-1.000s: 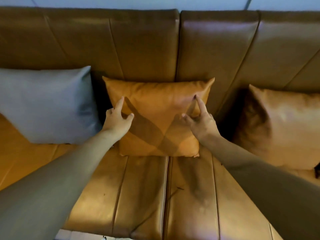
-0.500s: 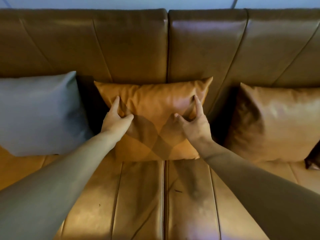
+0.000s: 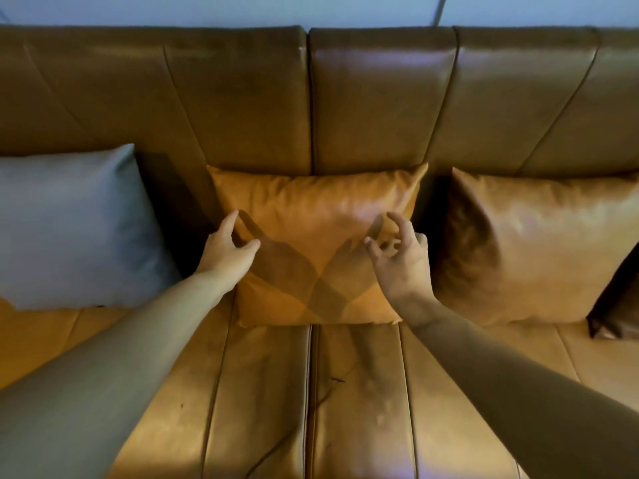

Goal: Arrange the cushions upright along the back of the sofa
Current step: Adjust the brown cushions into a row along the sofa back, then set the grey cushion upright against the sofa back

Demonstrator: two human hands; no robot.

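An orange leather cushion (image 3: 311, 216) stands upright in the middle of the sofa, leaning on the brown backrest (image 3: 242, 98). My left hand (image 3: 226, 252) hovers at its left edge, fingers apart, fingertip just at the cushion. My right hand (image 3: 399, 259) is in front of its right side, fingers loosely curled and spread, holding nothing. A grey-blue cushion (image 3: 72, 229) leans upright on the left. A tan leather cushion (image 3: 539, 247) leans upright on the right.
The brown leather seat (image 3: 269, 392) stretches in front of the cushions, under my forearms. A dark object (image 3: 619, 305) peeks in at the right edge beside the tan cushion. A pale wall (image 3: 242, 8) runs above the backrest.
Both hands have come off the orange cushion's face and opened; the right hand's pinch has loosened. The view has shifted so the cushion sits more central against the backrest.
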